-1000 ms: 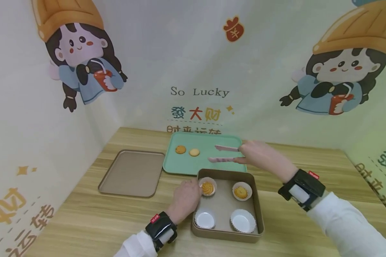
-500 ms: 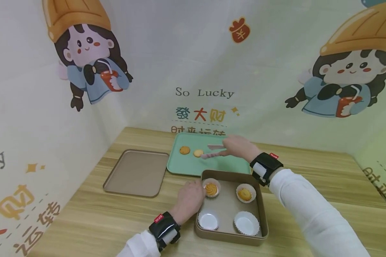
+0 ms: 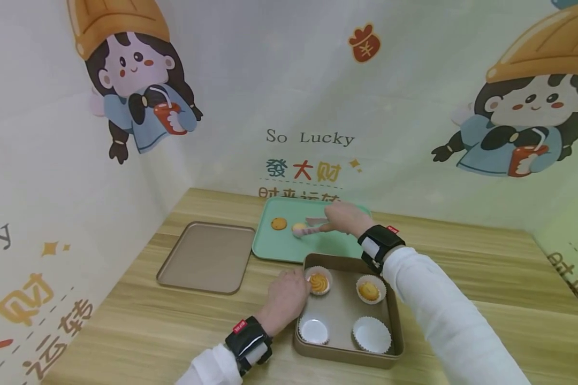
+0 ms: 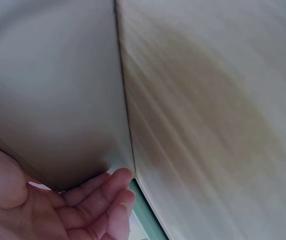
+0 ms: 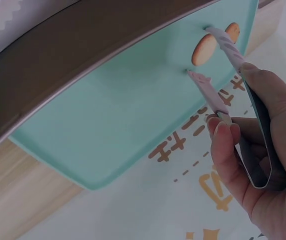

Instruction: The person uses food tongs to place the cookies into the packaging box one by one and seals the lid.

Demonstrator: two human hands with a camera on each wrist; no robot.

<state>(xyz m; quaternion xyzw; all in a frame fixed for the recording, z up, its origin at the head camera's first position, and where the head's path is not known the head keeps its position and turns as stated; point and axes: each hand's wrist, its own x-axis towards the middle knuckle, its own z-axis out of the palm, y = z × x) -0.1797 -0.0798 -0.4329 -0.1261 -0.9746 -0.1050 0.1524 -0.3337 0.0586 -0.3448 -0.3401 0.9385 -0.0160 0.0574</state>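
The tongs (image 5: 228, 47) are above the left half of the green tray (image 3: 334, 248), which lies along the far edge of the tabletop (image 3: 125, 331). Their long axis runs roughly side to side, the tips pointing toward the tray's left edge and dipping down, the bend tucked in the right hand (image 3: 348, 218). That hand grasps them between thumb and fingers, the two arms spread apart. The pale cookie (image 5: 203, 49) lies flat on the tray between the tips; whether either tip touches it I cannot tell. The chip cookie (image 3: 279, 223) lies farther along, nearer the tray's left edge.

The left hand (image 3: 286, 294) grips the left wall of the brown box (image 3: 344, 357) by its far left corner, fingers against the outside and thumb at the rim. The box sits just in front of the green tray's near edge. In its far left corner is a swirl cookie (image 3: 319, 282) in a paper cup, and in its far right corner a yellow cookie (image 3: 369, 290) in another. White cups sit in the near left corner (image 3: 314, 331) and near right corner (image 3: 372, 335). A flat brown tray (image 3: 207, 256) lies just beside the green tray's left edge.
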